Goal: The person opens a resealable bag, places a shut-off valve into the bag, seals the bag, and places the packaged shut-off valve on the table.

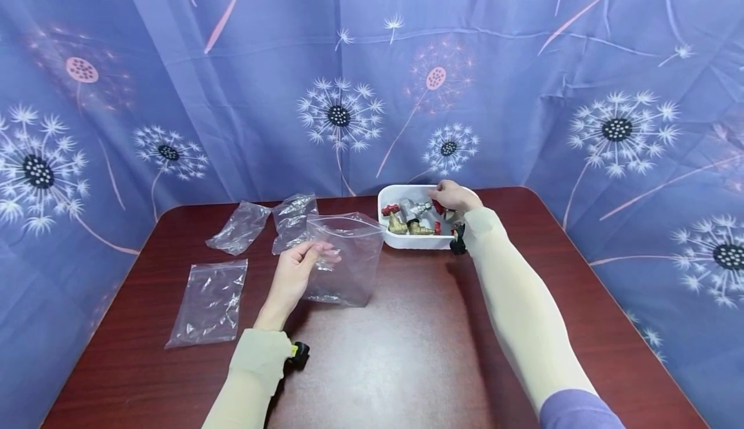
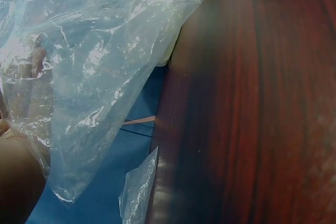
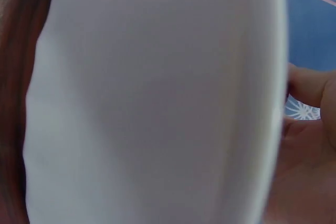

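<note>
Left hand (image 1: pixel 296 267): thumb and fingers pinch the left side of a clear, glossy plastic zip bag (image 1: pixel 351 264). Bag stands roughly upright above the table (image 1: pixel 407 358), zip edge uppermost, film thin and creased; fingers show through it.

Right hand (image 1: pixel 456 195): reaches over the right rear of a white, smooth-walled, round-cornered rectangular tray (image 1: pixel 415 243), fingers down among the contents. Grip cannot be told; the tray wall hides the fingertips in the right wrist view.

Tray contents: chunky yellow brass fittings (image 1: pixel 398 224) at front, a grey metal fitting (image 1: pixel 414 209) behind them, a red handle (image 1: pixel 390 209) at left. Tray sits at the rear of the table, just right of the held bag.

Table surface: dark red-brown wood grain, glossy. Three further clear bags lie left: one flat (image 1: pixel 209 303), two crumpled (image 1: pixel 239 227) behind.
</note>
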`<action>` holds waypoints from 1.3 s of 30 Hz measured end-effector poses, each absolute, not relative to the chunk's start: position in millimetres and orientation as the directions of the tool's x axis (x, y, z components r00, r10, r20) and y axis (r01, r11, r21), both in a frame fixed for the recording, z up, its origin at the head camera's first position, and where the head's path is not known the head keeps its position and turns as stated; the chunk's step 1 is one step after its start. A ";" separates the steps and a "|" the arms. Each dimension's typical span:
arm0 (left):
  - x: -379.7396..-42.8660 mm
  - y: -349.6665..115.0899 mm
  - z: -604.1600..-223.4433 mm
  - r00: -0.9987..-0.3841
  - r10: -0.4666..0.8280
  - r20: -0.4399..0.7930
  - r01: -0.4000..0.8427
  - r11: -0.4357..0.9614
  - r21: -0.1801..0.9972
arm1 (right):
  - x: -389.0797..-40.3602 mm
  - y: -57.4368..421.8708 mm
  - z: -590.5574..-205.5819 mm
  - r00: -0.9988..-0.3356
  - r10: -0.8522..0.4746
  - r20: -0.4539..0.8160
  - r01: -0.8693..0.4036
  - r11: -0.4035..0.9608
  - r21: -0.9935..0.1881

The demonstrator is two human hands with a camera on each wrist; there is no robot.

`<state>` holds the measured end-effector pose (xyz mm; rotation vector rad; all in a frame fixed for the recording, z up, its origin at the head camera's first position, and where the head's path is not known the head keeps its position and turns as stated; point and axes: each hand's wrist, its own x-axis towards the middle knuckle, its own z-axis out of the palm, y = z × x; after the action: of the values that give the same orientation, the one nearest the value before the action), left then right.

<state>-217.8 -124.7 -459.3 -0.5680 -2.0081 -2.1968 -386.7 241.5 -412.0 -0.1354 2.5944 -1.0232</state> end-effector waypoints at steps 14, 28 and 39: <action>-219.2 -123.9 -460.3 -0.934 0.131 0.331 0.316 -0.123 0.941 | -382.9 231.4 -403.8 -0.969 -0.185 -0.166 0.012 0.633 -0.774; -217.9 -122.7 -458.4 -0.933 0.126 0.337 0.322 -0.125 0.938 | -362.3 226.7 -360.0 -0.989 -0.135 -0.060 0.003 0.393 -0.920; -218.3 -121.4 -462.1 -0.924 0.136 0.356 0.339 -0.136 0.931 | -328.8 206.0 -327.6 -0.991 -0.118 0.055 -0.077 0.186 -0.980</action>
<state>-218.3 -121.4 -462.1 -0.5465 -1.9677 -2.2013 -328.8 206.0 -327.6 -0.1970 2.3937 -1.9738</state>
